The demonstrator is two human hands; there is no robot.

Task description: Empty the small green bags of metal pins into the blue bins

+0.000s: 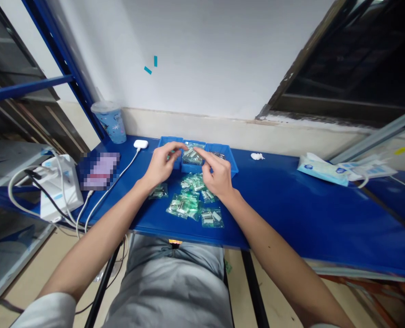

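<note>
The left hand (pixel 163 163) and right hand (pixel 219 174) partly hide the row of blue plastic bins (pixel 233 165); whether their fingertips grip the clear bag of pale strips (pixel 193 156) at the middle bin cannot be told. Forearms converge forward, index fingers pointing inward, thumbs bent. Green-tinted clear plastic packets (pixel 184 206) overlap on the glossy blue tabletop (pixel 274 205), some behind the right hand.

I work in an apparent workshop, my flat blue surface (pixel 274 205) carrying open blue plastic bins (pixel 232 164) and clear plastic packets (pixel 184 206) of small pale pieces (pixel 216 216).
</note>
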